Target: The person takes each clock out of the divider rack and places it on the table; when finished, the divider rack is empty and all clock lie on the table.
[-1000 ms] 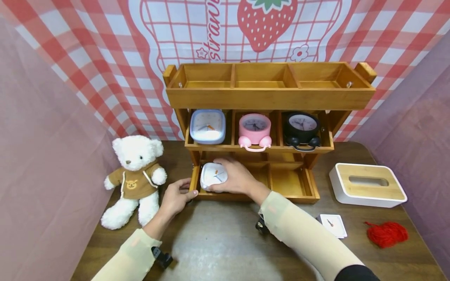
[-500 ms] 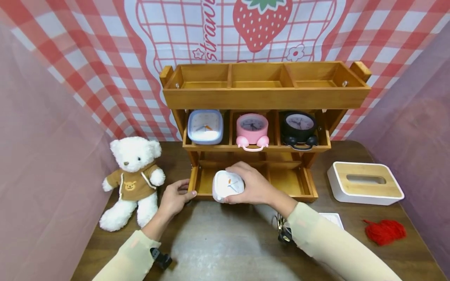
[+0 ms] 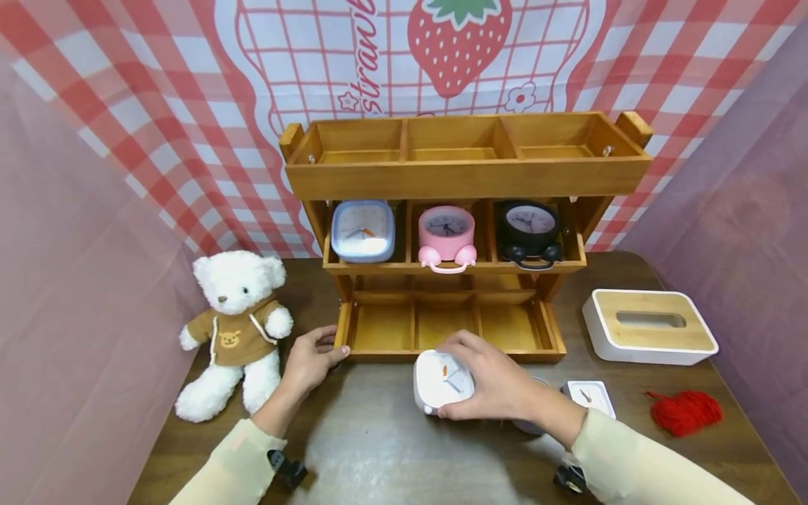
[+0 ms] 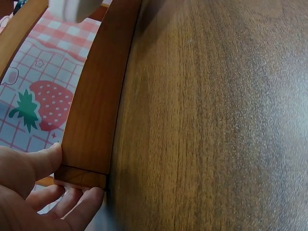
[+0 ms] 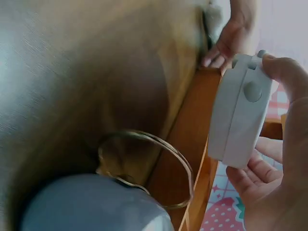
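My right hand [image 3: 489,382] grips a white square alarm clock [image 3: 435,382] by its side, over the table just in front of the shelf's bottom tier. The right wrist view shows the clock [image 5: 240,110] edge-on, thumb at one end and fingers at the other. My left hand [image 3: 311,361] pinches the left front corner of the wooden three-tier shelf [image 3: 467,179]; in the left wrist view the thumb [image 4: 47,161] presses one face of the board [image 4: 91,110]. On the middle tier sit a blue square clock [image 3: 362,231], a pink clock [image 3: 447,238] and a black clock [image 3: 529,231].
A white teddy bear [image 3: 236,330] sits left of the shelf. To the right are a tissue box [image 3: 650,326], a small white square clock [image 3: 590,398] and red yarn [image 3: 687,412]. A grey rounded thing [image 5: 96,207] with a gold-coloured ring [image 5: 185,168] lies near my right wrist.
My right hand has lifted the white alarm clock out of the bottom tier's left compartment and carried it right and toward me. The left hand stays on the shelf corner.
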The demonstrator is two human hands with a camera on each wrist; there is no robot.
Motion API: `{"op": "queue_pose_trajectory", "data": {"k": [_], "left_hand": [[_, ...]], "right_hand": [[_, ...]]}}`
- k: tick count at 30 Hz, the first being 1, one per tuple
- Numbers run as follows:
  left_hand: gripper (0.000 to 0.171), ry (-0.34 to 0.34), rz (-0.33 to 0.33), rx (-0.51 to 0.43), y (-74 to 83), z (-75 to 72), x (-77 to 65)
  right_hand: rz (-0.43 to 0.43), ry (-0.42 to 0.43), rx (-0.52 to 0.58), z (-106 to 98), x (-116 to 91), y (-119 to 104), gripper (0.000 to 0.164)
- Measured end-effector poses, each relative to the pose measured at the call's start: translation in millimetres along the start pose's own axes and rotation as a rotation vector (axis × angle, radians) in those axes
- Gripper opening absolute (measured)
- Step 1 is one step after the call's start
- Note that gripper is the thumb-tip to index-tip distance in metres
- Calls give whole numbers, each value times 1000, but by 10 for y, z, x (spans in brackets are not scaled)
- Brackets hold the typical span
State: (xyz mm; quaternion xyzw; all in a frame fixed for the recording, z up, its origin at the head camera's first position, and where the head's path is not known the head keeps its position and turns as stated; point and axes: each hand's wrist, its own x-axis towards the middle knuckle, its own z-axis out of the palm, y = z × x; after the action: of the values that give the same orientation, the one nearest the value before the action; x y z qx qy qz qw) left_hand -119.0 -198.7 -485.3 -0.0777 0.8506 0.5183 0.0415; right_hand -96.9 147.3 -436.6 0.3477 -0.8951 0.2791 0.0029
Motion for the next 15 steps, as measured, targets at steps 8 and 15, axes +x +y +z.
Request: {"op": "queue_pose_trajectory", "data": {"k": [8,15], "left_hand": [[54,4,-1,-10,-8,4,2],[55,-2,-8,-18,0,12,-7]], "right_hand": [[65,-6,-42,159,-231,-146,92],[92,-11,-59,322,-298,-112,92]]}}
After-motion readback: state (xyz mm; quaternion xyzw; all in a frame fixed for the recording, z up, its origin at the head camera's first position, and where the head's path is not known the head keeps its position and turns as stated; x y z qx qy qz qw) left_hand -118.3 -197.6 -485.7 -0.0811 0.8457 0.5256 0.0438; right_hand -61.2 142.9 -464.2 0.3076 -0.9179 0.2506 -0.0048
